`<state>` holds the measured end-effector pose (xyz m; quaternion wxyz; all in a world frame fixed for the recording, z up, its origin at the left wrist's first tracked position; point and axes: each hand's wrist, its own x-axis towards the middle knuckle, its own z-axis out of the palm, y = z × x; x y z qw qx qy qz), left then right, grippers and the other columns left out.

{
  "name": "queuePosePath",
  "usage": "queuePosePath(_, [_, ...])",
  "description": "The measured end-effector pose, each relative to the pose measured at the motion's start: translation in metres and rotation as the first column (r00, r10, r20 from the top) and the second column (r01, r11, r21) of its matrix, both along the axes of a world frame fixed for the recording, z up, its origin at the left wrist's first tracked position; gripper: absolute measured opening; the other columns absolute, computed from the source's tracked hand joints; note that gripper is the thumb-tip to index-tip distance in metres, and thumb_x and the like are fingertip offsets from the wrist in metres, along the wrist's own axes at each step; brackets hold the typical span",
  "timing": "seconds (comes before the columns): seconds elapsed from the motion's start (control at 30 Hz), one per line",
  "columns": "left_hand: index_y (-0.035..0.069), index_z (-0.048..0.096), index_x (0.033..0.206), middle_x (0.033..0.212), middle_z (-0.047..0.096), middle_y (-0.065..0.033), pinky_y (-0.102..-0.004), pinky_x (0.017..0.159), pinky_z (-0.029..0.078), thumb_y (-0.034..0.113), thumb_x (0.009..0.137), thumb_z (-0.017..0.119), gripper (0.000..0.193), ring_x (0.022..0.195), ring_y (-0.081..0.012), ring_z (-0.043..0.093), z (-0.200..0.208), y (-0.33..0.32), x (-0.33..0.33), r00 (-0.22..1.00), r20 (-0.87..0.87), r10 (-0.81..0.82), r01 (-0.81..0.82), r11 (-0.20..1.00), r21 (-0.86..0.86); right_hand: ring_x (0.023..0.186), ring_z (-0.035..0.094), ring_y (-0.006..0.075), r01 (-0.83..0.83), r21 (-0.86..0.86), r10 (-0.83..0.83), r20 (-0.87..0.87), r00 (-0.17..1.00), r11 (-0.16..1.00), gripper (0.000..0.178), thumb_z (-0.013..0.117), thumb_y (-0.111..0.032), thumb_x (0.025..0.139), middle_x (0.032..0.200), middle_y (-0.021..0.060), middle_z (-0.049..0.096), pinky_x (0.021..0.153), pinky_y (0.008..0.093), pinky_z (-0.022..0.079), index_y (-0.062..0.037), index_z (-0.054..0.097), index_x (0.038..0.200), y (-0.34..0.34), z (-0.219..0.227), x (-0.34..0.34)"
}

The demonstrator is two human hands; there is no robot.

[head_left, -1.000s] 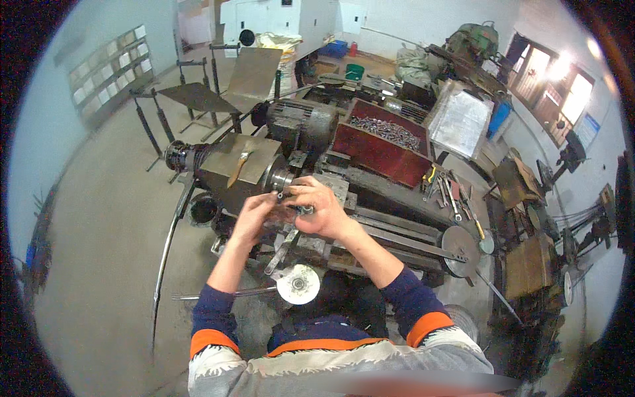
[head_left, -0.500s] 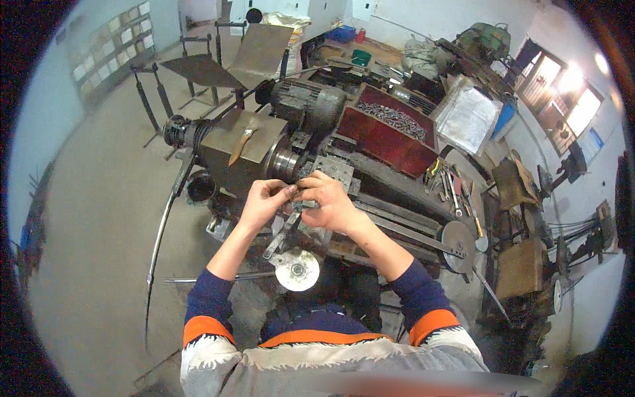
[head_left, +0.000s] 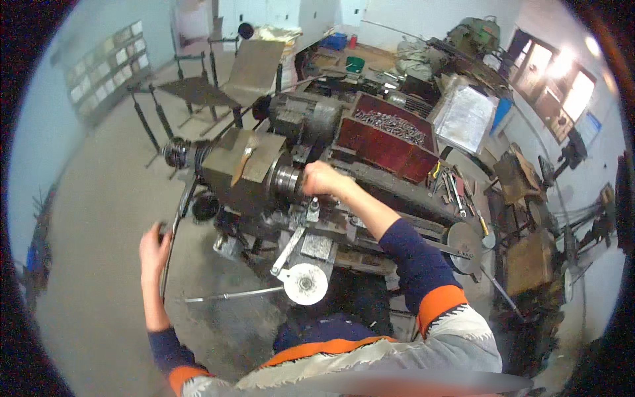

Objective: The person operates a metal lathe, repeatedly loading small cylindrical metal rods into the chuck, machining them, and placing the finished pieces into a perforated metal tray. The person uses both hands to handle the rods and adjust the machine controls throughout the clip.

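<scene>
the spindle points right from the headstock, long axis crosswise, toward the right hand, fingers curled, grip hidden; left hand beside the lever, cannot tell if clamped; box holds metal parts.

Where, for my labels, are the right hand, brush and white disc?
Right hand [head_left: 323,179]: head view, back of the hand.
Brush [head_left: 241,167]: head view, wooden handle.
White disc [head_left: 305,284]: head view, its centre.

Can't read any text from my end tbh, the wall sheets and blue sign are just too blurry.
</scene>
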<state>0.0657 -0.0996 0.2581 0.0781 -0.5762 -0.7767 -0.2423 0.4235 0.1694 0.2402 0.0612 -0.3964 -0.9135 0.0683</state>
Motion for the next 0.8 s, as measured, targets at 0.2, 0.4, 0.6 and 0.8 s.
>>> queuePosePath(0.2, [-0.001,0.058,0.092,0.071,0.060,-0.0177,-0.0398,0.059,0.045,0.024,0.079,0.060,0.029,0.064,-0.0341,0.057,-0.063,-0.094,-0.061,0.985,0.123,0.122,-0.108,0.987,-0.119,0.064,0.060,0.0342,-0.036,-0.012,0.034,-0.141,0.989,0.999,0.017,0.059,-0.015,0.053,0.065,0.0206,0.058,0.060,0.0379,0.049,-0.0012,0.062,0.062,-0.007,0.000,-0.015])
queuePosePath(0.4, [-0.001,0.054,0.082,0.071,0.058,-0.0203,-0.0433,0.063,0.046,0.022,0.071,0.063,0.027,0.070,-0.0370,0.058,-0.073,-0.073,-0.013,0.967,-0.019,0.255,-0.252,0.939,-0.235,0.066,0.060,0.0346,-0.038,-0.066,0.027,-0.157,0.987,0.997,0.017,0.057,-0.013,0.053,0.065,0.0210,0.059,0.061,0.0393,0.049,-0.0005,0.063,0.062,-0.004,-0.003,-0.011])
queuePosePath(0.6, [0.002,0.062,0.072,0.073,0.061,-0.0167,-0.0400,0.063,0.048,0.008,0.066,0.060,0.008,0.073,-0.0326,0.060,-0.096,-0.050,-0.108,0.873,-0.358,0.330,-0.451,0.825,-0.339,0.062,0.060,0.0339,-0.103,-0.077,0.085,-0.201,0.976,0.992,0.016,0.057,-0.013,0.053,0.062,0.0206,0.057,0.059,0.0383,0.048,-0.0015,0.063,0.061,-0.007,0.000,-0.002])
queuePosePath(0.8, [0.005,0.061,0.077,0.077,0.062,-0.0145,-0.0374,0.065,0.050,0.009,0.072,0.057,0.007,0.075,-0.0309,0.061,-0.100,-0.002,-0.227,0.722,-0.351,0.597,-0.671,0.728,-0.141,0.064,0.060,0.0348,-0.035,-0.112,0.006,-0.255,0.967,0.993,0.019,0.063,-0.019,0.053,0.065,0.0209,0.059,0.062,0.0415,0.050,-0.0027,0.063,0.062,-0.007,-0.006,-0.011])
